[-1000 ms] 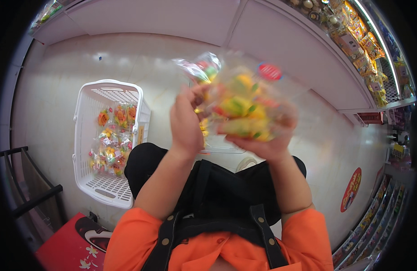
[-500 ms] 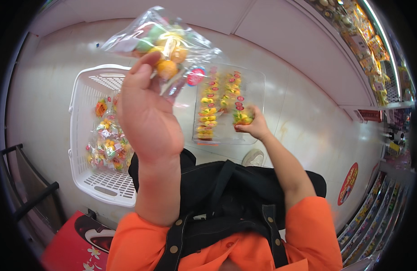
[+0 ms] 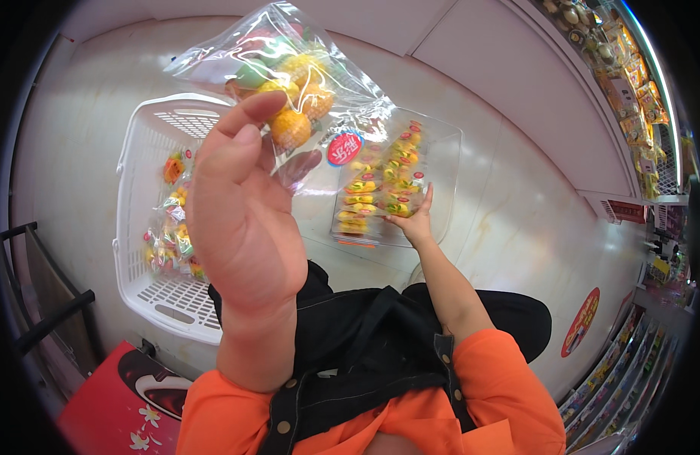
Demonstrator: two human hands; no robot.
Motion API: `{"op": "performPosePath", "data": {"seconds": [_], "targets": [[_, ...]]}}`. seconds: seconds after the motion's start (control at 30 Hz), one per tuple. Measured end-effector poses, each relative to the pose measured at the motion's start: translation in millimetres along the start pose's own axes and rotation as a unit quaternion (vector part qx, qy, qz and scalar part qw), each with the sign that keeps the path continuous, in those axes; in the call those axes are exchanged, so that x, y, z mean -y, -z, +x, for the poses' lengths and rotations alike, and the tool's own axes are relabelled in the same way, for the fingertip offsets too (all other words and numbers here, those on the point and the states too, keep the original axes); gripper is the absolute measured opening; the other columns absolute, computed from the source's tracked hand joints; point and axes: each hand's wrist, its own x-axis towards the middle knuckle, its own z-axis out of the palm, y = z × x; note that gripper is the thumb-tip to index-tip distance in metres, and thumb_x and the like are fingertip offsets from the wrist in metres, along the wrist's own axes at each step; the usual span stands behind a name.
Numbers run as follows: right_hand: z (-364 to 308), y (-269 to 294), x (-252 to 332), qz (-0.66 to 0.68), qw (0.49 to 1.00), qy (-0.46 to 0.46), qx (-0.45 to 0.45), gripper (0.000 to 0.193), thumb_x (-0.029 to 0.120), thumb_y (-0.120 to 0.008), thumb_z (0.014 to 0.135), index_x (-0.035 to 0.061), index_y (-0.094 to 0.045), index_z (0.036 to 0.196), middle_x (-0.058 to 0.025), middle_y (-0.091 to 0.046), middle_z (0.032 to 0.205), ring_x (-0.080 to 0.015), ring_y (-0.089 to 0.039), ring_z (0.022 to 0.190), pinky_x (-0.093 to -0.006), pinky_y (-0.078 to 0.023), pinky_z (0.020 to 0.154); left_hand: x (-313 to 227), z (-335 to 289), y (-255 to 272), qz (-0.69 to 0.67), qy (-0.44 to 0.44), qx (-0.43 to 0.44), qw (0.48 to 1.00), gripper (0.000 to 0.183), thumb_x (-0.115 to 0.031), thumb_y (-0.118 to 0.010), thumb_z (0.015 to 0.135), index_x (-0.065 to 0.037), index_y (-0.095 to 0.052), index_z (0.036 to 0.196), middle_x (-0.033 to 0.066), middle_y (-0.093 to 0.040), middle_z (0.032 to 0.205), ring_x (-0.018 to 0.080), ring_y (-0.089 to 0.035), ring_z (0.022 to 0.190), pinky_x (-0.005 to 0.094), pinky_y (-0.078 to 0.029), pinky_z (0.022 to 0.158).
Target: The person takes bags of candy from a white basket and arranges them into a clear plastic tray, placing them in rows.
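My left hand (image 3: 247,205) is raised close to the camera, its thumb and fingers closed on a clear plastic bag (image 3: 346,95). Inside the bag are yellow, orange, green and reddish fruit-shaped pieces (image 3: 291,129), and a round red-and-blue label sits near its lower corner. Lower and to the right, a shallow clear plastic box (image 3: 450,171) holds two rows of small clear packets (image 3: 357,206) with yellow and green contents. My right hand (image 3: 416,226) reaches into it, thumb and fingers around the packet (image 3: 397,205) at the near end of the right row.
On the floor to the left stands a white slatted basket (image 3: 134,296) with similar bags (image 3: 168,239) inside. A red box or case (image 3: 115,402) lies at lower left beside a black metal frame (image 3: 54,326). Stocked shelves (image 3: 630,106) run along the right, and a pale cabinet wall lies ahead.
My right hand has brought a packet in against the near end of the right row. The bag in my left hand has tilted and come slightly closer.
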Motion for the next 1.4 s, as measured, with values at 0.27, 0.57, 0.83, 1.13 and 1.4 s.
{"op": "performPosePath", "data": {"seconds": [0.27,0.57,0.83,1.13,1.4], "targets": [[15.7,10.6,-21.3,-0.008,0.995,-0.049,0.090,0.105,-0.018,-0.060,0.064,0.0128,0.006,0.140,-0.0159,-0.036,0.131,-0.0288,-0.046,0.112,-0.0360,-0.050,0.083,6.8,-2.6,-7.4,0.023,0.019,0.024,0.999,0.041,-0.024,-0.042,0.085,0.004,-0.048,0.115,0.0124,-0.048,0.116,0.0242,-0.045,0.111,0.0393,-0.039,0.092],[12.7,6.2,-8.2,-0.156,0.981,-0.082,0.084,0.098,0.002,-0.078,0.055,0.0061,-0.024,0.136,-0.0149,-0.042,0.129,-0.0289,-0.043,0.116,-0.0354,-0.041,0.094,16.3,-5.0,-16.1,0.049,0.020,0.035,0.998,0.039,-0.020,-0.042,0.085,0.004,-0.047,0.115,0.0116,-0.049,0.115,0.0197,-0.044,0.108,0.0344,-0.043,0.084],[16.7,4.7,-14.8,-0.277,0.960,0.023,-0.034,0.092,0.019,-0.082,0.054,0.0055,-0.034,0.131,-0.0142,-0.051,0.119,-0.0316,-0.047,0.108,-0.0372,-0.041,0.091,22.2,-8.1,-21.6,0.070,0.020,0.050,0.996,0.037,-0.018,-0.042,0.085,0.005,-0.047,0.113,0.0112,-0.049,0.112,0.0192,-0.043,0.109,0.0322,-0.042,0.086],[15.9,6.4,-24.4,-0.130,0.991,-0.001,0.017,0.110,0.023,-0.085,0.047,-0.0007,-0.022,0.134,-0.0183,-0.043,0.125,-0.0322,-0.046,0.112,-0.0352,-0.039,0.094,32.5,-5.3,-19.0,0.114,0.052,0.059,0.990,0.017,-0.005,-0.050,0.082,-0.005,-0.048,0.099,0.0116,-0.055,0.103,0.0223,-0.054,0.097,0.0353,-0.046,0.082],[0.0,5.9,4.5,-0.164,0.984,-0.070,0.015,0.088,0.012,-0.075,0.061,-0.0074,-0.025,0.130,-0.0226,-0.046,0.122,-0.0292,-0.051,0.107,-0.0350,-0.045,0.087,38.9,-4.3,-28.7,0.114,0.024,0.127,0.985,0.034,0.015,-0.057,0.072,-0.009,-0.034,0.078,0.0055,-0.052,0.091,0.0120,-0.053,0.088,0.0252,-0.044,0.080]]}}
